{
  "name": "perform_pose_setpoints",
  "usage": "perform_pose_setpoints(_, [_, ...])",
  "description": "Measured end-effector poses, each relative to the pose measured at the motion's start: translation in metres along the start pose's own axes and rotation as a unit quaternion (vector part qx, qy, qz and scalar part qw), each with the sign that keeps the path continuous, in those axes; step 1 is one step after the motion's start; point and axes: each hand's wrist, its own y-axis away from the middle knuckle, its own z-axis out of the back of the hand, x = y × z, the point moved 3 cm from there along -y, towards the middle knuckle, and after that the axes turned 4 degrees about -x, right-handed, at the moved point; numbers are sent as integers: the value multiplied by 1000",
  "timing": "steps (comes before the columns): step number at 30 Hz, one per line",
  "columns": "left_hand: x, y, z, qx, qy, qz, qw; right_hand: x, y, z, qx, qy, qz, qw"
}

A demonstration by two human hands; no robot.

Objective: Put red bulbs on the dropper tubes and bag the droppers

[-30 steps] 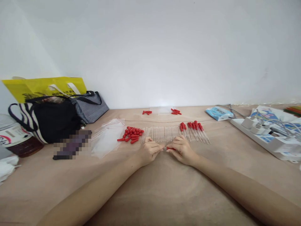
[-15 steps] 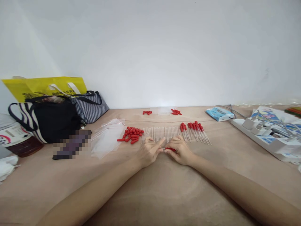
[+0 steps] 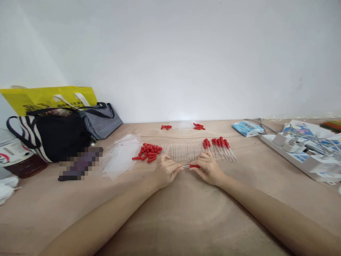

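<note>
Between my hands is a thin clear tube (image 3: 185, 166) with a red rubber bulb (image 3: 195, 166) at its right end. My left hand (image 3: 167, 172) pinches the tube's left part, and my right hand (image 3: 208, 168) is closed on the bulb. Just beyond my fingers lies a row of clear tubes (image 3: 183, 151). A pile of loose red bulbs (image 3: 147, 152) is left of that row. To its right, several tubes with red bulbs fitted (image 3: 223, 146) lie side by side.
Clear plastic bags (image 3: 119, 156) lie left of the pile. Small red bulbs (image 3: 199, 126) and tubes sit near the wall. Black bag (image 3: 61, 133), striped bag (image 3: 102, 121) and bottle (image 3: 21, 156) stand left; blue packet (image 3: 247, 128) and power strip (image 3: 301, 154) lie right.
My hands have moved slightly apart, so more of the clear tube shows between them. My left index finger, stretched out before, is now bent down onto the tube.
</note>
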Motion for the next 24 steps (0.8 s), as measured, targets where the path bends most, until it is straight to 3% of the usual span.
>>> perform_pose_setpoints(10, [0, 1, -2, 14, 12, 2, 1000, 1, -3, -5, 8, -18, 9, 1000])
perform_pose_setpoints(16, [2, 1, -4, 37, 26, 16, 999, -4, -4, -1, 71, -59, -8, 996])
perform_pose_setpoints(18, [3, 1, -3, 43, 40, 31, 998, -7, -4, -1, 83, -93, -49, 991])
perform_pose_setpoints(20, [2, -1, -2, 48, 58, 58, 995, -10, -3, -2, 64, -155, -139, 976])
perform_pose_setpoints(24, [-1, -5, 0, 62, 96, 124, 986, -9, -1, -14, -5, -348, -325, 879])
